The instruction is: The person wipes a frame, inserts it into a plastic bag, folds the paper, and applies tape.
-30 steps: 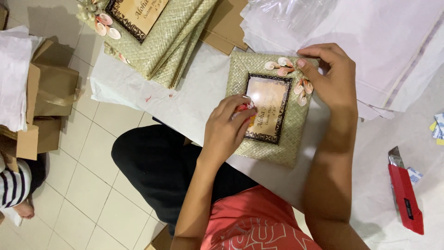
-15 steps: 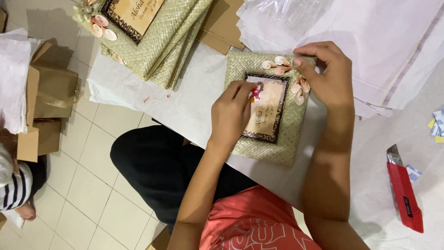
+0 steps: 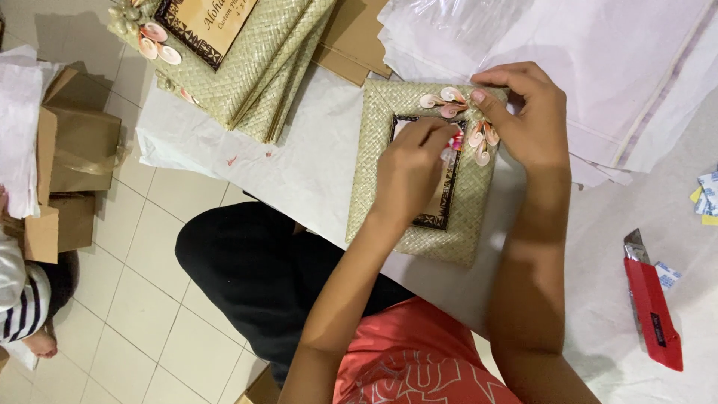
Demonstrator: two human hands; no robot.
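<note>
1. A person seated at a white table works on a woven frame that lies flat near the table's edge, its dark patterned inner border partly hidden under the hands.
2. The left hand is curled narrow, fingertips pinched on a small red-and-white object at the upper part of the frame's opening; what that object is cannot be made out.
3. The right hand rests over the frame's top corner, fingers closed lightly on the cluster of pink and cream shell petals. Judged from this grip, too much pressure could crack or shift a petal.
4. The frame sits close to the table's near edge; a hard push from either hand could slide it toward the person's lap.
5. If the small object carries glue or ink, which cannot be told, a slip of the left hand could smear the panel inside the border.
6. A red box cutter lies on the table well apart to the right, near the right elbow; a careless sweep of that arm could knock it.
7. A stack of finished frames sits at the table's far corner, overhanging the edge, and a jolt to the table could tip it onto the cardboard boxes below.
</note>
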